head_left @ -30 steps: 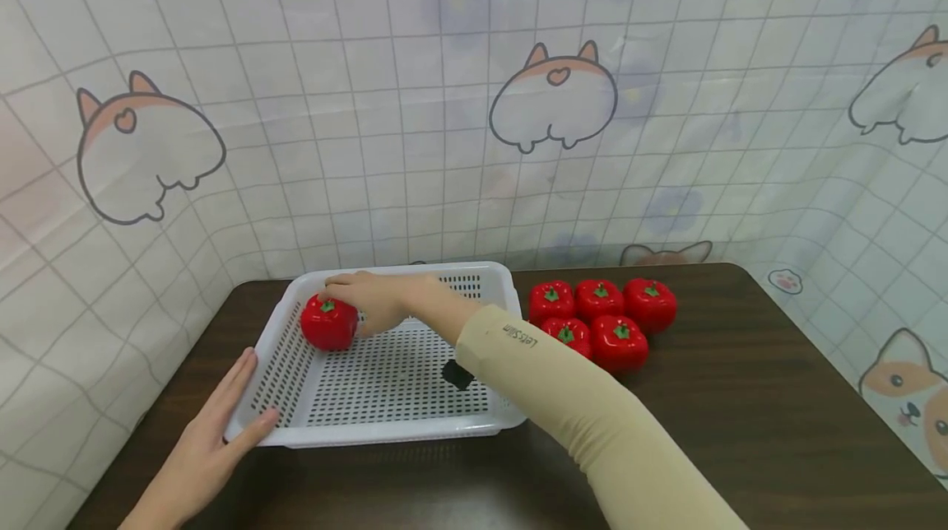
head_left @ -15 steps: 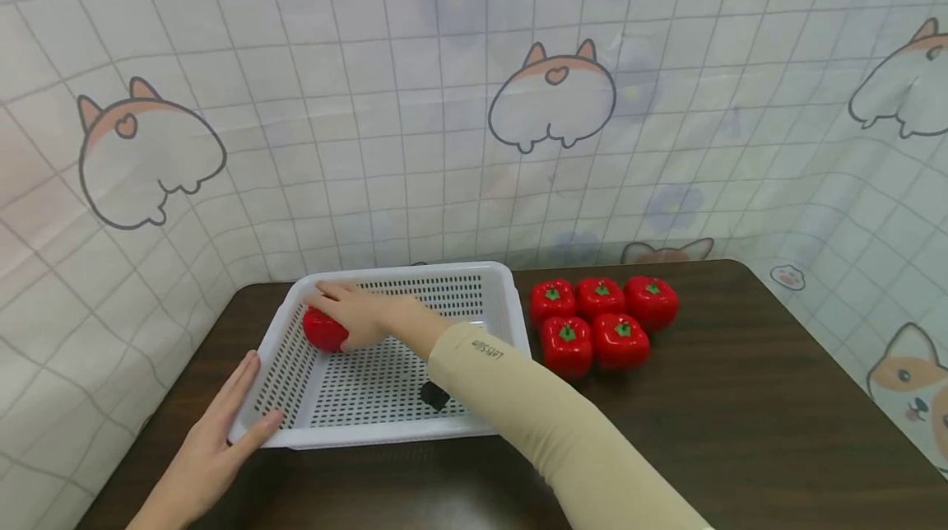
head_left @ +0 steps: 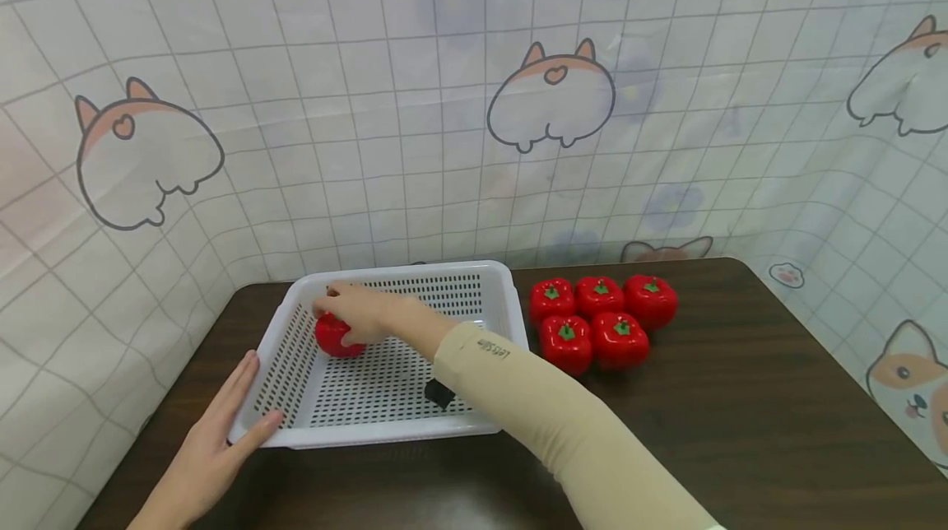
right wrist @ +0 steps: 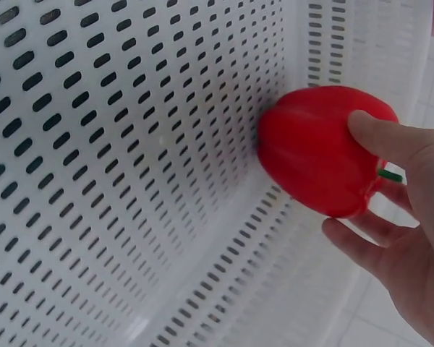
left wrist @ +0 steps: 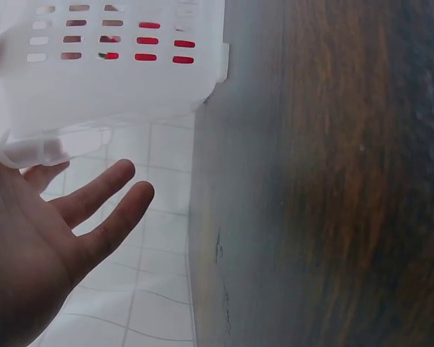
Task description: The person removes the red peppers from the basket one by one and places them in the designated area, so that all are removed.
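A red bell pepper [head_left: 333, 337] sits at the left end of a white perforated plastic basket [head_left: 392, 432]. My right hand [head_left: 359, 312] reaches over from the right and holds it. In the right wrist view the thumb lies on one side of the pepper [right wrist: 322, 148], the fingers of the right hand [right wrist: 412, 210] are on the other, and the green stem faces the palm. The pepper's far end is at the basket floor. My left hand [head_left: 211, 439] rests at the basket's near left corner, thumb over the rim. In the left wrist view its fingers [left wrist: 105, 191] stretch out fairly straight.
Several red bell peppers [head_left: 566, 341] stand grouped on the dark wooden table [head_left: 741, 365], right of the basket. A small black object [head_left: 439, 393] shows beside the right sleeve. A patterned white cloth [head_left: 415, 143] hangs behind and at both sides.
My right hand has closed over the pepper from above. Between half a second ago and now, hand and pepper shift slightly rightward in the basket. The left hand stays at the corner.
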{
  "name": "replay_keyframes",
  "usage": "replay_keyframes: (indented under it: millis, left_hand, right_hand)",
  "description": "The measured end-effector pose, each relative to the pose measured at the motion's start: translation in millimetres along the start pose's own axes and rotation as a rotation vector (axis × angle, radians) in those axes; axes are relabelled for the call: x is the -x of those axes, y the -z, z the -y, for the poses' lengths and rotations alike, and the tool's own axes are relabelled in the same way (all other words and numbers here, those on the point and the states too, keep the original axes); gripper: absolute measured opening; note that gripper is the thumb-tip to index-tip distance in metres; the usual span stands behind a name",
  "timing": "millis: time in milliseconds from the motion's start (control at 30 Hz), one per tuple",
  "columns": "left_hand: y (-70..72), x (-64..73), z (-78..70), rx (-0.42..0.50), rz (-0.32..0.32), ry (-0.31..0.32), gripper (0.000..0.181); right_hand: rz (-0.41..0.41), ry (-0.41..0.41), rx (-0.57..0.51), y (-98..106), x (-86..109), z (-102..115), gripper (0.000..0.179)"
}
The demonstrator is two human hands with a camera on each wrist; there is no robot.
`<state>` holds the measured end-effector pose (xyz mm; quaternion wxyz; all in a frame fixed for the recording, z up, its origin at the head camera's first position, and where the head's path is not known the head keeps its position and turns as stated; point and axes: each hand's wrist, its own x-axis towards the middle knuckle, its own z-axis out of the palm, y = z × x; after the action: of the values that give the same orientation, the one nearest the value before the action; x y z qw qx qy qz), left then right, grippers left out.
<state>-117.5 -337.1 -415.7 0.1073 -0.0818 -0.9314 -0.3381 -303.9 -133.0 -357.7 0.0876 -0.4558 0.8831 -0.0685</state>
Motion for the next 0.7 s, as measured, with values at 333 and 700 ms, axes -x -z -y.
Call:
replay_keyframes:
  millis: [333,700]
  left_hand:
    - [0.2,0.2,-1.6,-0.002,-0.011,-0.012,0.08]
    - [-0.4,0.9,-2.9,0.012,-0.009,-0.011,0.08]
  right_hand:
    - [0.104,0.047,0.032,14.1,18.6,-8.0,0.055]
    - [0.202,0.111,0.041,30.1,44.6,-18.8,0.055]
